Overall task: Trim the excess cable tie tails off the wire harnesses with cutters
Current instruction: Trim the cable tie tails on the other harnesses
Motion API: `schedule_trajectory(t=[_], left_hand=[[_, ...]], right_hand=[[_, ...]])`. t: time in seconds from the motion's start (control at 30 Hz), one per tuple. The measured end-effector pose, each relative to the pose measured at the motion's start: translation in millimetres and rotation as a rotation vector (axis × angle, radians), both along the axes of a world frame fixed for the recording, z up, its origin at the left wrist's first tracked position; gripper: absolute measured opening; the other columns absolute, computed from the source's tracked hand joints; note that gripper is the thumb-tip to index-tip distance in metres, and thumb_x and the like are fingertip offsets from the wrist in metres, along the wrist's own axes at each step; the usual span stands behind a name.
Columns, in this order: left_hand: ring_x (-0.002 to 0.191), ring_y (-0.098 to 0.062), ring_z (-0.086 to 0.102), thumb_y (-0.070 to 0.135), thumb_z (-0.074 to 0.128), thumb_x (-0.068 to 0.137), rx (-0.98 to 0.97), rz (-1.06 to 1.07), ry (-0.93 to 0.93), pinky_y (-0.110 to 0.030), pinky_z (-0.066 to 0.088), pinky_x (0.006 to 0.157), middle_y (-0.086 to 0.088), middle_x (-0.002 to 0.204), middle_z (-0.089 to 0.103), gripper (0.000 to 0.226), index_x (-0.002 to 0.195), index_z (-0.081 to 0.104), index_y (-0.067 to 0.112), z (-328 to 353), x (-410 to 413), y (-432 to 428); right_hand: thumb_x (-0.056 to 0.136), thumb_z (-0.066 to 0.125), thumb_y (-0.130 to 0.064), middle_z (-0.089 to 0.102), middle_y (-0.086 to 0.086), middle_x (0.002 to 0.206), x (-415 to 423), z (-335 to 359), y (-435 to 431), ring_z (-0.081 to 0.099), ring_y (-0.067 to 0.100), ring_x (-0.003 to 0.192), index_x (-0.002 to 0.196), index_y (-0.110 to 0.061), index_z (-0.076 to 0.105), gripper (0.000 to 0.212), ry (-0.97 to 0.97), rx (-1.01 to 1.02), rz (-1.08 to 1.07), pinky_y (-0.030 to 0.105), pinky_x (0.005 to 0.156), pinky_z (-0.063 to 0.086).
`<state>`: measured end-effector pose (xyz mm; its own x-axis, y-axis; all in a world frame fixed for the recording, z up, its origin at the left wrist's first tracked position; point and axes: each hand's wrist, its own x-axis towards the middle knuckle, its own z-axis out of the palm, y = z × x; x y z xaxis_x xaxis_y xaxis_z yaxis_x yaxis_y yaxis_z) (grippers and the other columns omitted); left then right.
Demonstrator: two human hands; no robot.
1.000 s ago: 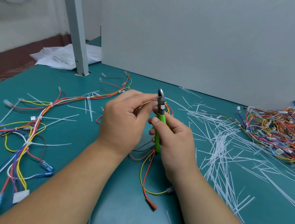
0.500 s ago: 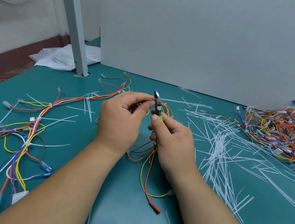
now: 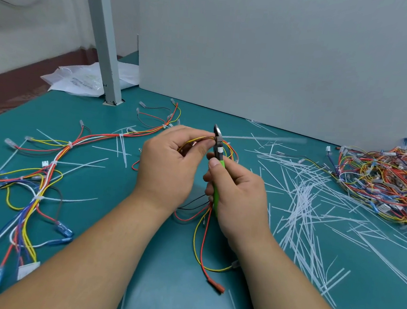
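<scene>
- Work surface is a teal mat [image 3: 61,123] that covers the whole bench.
- A pale grey panel [image 3: 278,62] stands upright along the back edge, and a grey post [image 3: 103,49] rises from the mat at back left.
- Beyond the left edge I see a red-brown floor [image 3: 21,74] and a pale wall.
- A white plastic bag [image 3: 81,81] lies behind the post. It has faint print that is too small for me to read, and I see no other writing or brand.
- My left hand [image 3: 170,161] pinches the held harness [image 3: 204,227] between thumb and forefinger, with the other fingers curled in.
- The harness wires are yellow, orange and red. They loop out past the hands and hang down to the mat, ending in a red terminal [image 3: 216,287] near the front edge.
- My right hand [image 3: 240,196] is wrapped round the green handles of the cutters [image 3: 219,145], with the thumb lying along the top.
- The cutter head points up and touches the wires just right of the left fingertips. I can't tell whether the blades are closed.
- A white tie tail [image 3: 259,138] runs off to the right from the head, blurred.
- Cut tails [image 3: 303,206] are scattered thick on the mat to the right of the hands.
- A tangled harness heap [image 3: 378,178] sits at far right.
- Loose harnesses [image 3: 44,178] are spread at left, with long white tails sticking out.
</scene>
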<state>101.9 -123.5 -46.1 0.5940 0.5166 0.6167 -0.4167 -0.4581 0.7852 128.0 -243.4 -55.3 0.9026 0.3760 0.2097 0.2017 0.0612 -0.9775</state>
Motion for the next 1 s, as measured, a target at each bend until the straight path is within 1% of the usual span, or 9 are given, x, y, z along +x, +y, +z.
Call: schedule_trajectory(t=[0.17, 0.33, 0.43, 0.5, 0.67, 0.77, 0.83, 0.93, 1.0], left_hand=[[0.077, -0.003, 0.067, 0.012, 0.078, 0.087, -0.047, 0.011, 0.022, -0.009, 0.045, 0.069, 0.016, 0.084, 0.074, 0.027, 0.090, 0.073, 0.039, 0, -1, -3], [0.078, -0.007, 0.059, 0.014, 0.077, 0.087, 0.077, 0.061, 0.057, -0.008, 0.038, 0.071, 0.010, 0.091, 0.069, 0.014, 0.097, 0.075, 0.025, 0, -1, -2], [0.087, -0.003, 0.059, 0.032, 0.074, 0.087, 0.091, 0.106, 0.028, -0.005, 0.036, 0.074, 0.011, 0.100, 0.067, 0.020, 0.106, 0.074, 0.024, 0, -2, -1], [0.094, -0.003, 0.060, 0.040, 0.071, 0.086, 0.104, 0.086, 0.014, -0.004, 0.036, 0.078, 0.012, 0.105, 0.067, 0.029, 0.112, 0.073, 0.026, 0, -2, 0], [0.114, -0.011, 0.063, 0.024, 0.072, 0.091, 0.146, -0.036, 0.010, -0.015, 0.044, 0.095, 0.011, 0.117, 0.070, 0.034, 0.124, 0.070, 0.030, -3, -3, -8], [0.084, -0.012, 0.066, 0.013, 0.070, 0.095, 0.096, -0.106, -0.018, -0.011, 0.050, 0.072, 0.009, 0.092, 0.069, 0.029, 0.116, 0.073, 0.033, -3, -4, -11], [0.068, -0.011, 0.062, 0.006, 0.069, 0.095, 0.053, -0.135, -0.035, -0.005, 0.047, 0.059, 0.004, 0.086, 0.067, 0.033, 0.111, 0.073, 0.034, -2, -4, -11], [0.069, -0.010, 0.063, 0.004, 0.070, 0.094, 0.086, -0.093, -0.044, -0.008, 0.049, 0.058, 0.004, 0.091, 0.066, 0.033, 0.109, 0.074, 0.033, -1, -5, -10], [0.080, -0.012, 0.066, 0.007, 0.071, 0.093, 0.090, -0.057, -0.045, -0.026, 0.058, 0.067, 0.004, 0.095, 0.066, 0.027, 0.108, 0.077, 0.029, -1, -3, -8]], right_hand=[[0.094, 0.061, -0.037, 0.053, -0.002, 0.059, 2, -2, -2, 0.047, 0.014, 0.053, 0.072, -0.013, 0.063, 0.033, -0.038, -0.034, -0.013, 0.023, 0.052, 0.041], [0.090, 0.062, -0.041, 0.056, 0.005, 0.062, 5, 0, -3, 0.049, 0.020, 0.056, 0.071, -0.016, 0.069, 0.033, 0.081, 0.028, 0.014, 0.030, 0.054, 0.041], [0.090, 0.062, -0.041, 0.063, 0.003, 0.073, 10, 5, -6, 0.055, 0.018, 0.057, 0.090, -0.023, 0.081, 0.027, 0.267, 0.247, 0.118, 0.030, 0.054, 0.047], [0.092, 0.061, -0.040, 0.066, 0.002, 0.077, 12, 6, -8, 0.058, 0.017, 0.057, 0.093, -0.024, 0.082, 0.027, 0.338, 0.360, 0.203, 0.029, 0.055, 0.049], [0.095, 0.058, -0.036, 0.065, 0.003, 0.076, 13, 4, -8, 0.058, 0.015, 0.057, 0.092, -0.016, 0.075, 0.026, 0.395, 0.419, 0.315, 0.030, 0.056, 0.048], [0.095, 0.057, -0.036, 0.064, 0.003, 0.077, 13, 3, -8, 0.058, 0.016, 0.057, 0.086, -0.017, 0.074, 0.027, 0.410, 0.410, 0.342, 0.031, 0.056, 0.048], [0.093, 0.057, -0.036, 0.064, 0.004, 0.078, 14, 2, -9, 0.058, 0.017, 0.057, 0.084, -0.018, 0.075, 0.027, 0.429, 0.403, 0.364, 0.031, 0.056, 0.048], [0.089, 0.060, -0.037, 0.067, 0.004, 0.081, 13, 1, -9, 0.062, 0.020, 0.063, 0.087, -0.018, 0.077, 0.026, 0.455, 0.421, 0.410, 0.035, 0.063, 0.052], [0.089, 0.060, -0.037, 0.073, 0.003, 0.088, 13, 0, -9, 0.069, 0.021, 0.073, 0.091, -0.020, 0.080, 0.026, 0.456, 0.446, 0.432, 0.039, 0.074, 0.055]])
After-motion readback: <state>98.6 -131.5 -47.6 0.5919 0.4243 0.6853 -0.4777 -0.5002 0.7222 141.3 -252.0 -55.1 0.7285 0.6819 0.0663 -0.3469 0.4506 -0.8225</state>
